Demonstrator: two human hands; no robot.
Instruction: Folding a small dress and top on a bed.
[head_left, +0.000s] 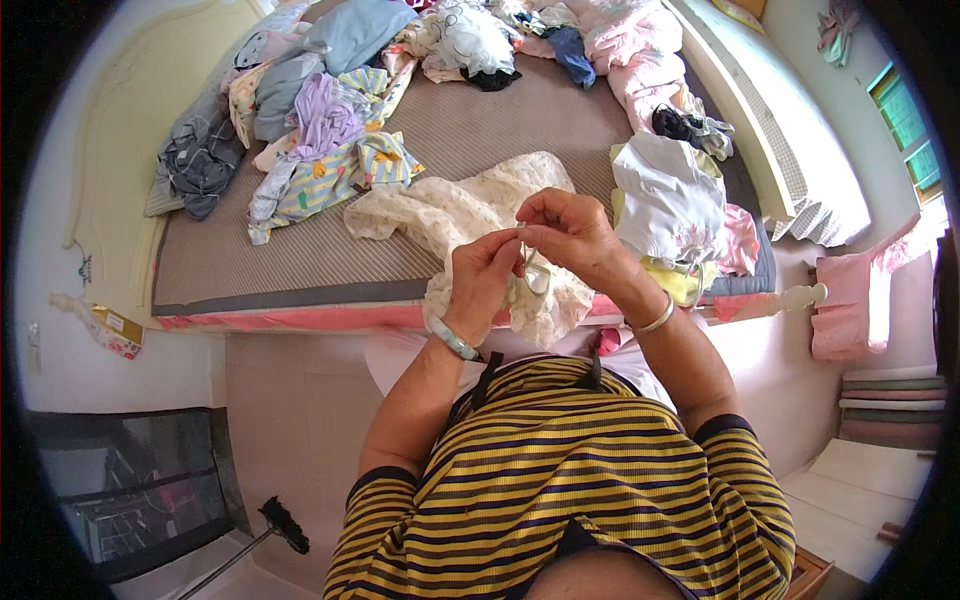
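Note:
Fingertips of my left hand (484, 281) and my right hand (574, 232) meet above the near edge of the bed. Between them they pinch a thin pale-green cord (543, 279), which loops down below the fingers. Under both hands spreads a cream floral-print cloth garment (457, 206), part of it hanging over the bed's edge. Whether the cord belongs to this garment I cannot tell. Right of my right hand lies a pile with a white garment (667, 199) on top and a yellow one (679, 281) beneath.
Heaped clothes, including a lilac garment (326, 116) and a striped one (322, 187), cover the left of the bed's grey mat (517, 112). A pink quilt (641, 67) and white frilled clothing (469, 45) lie farther back. A broom (283, 525) stands at lower left.

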